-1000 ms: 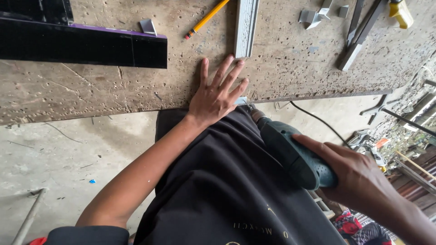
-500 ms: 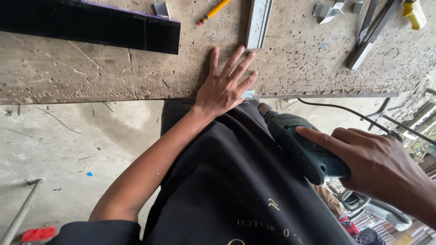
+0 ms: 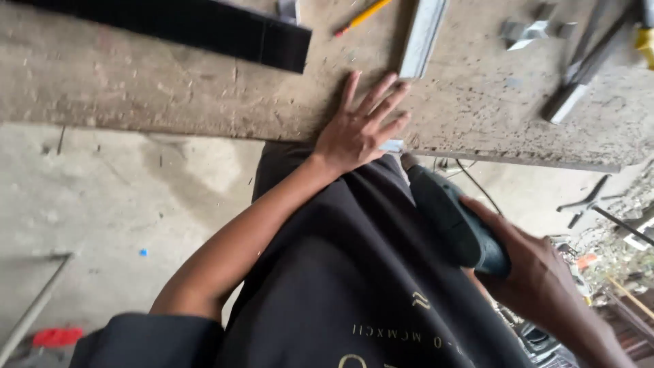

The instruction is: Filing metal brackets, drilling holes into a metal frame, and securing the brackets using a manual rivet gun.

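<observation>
Our left hand spread flat on workbench edge, fingertips near aluminium strip. Our right hand wrapped around green power drill.

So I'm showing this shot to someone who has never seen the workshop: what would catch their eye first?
Most likely the left hand, spread flat at the near edge of the worn, pitted workbench, just below a pale metal strip. Next comes the dark green power tool in the right hand, low beside the person's dark shirt. A long black bar lies across the bench at upper left, with a yellow pencil near it.
</observation>
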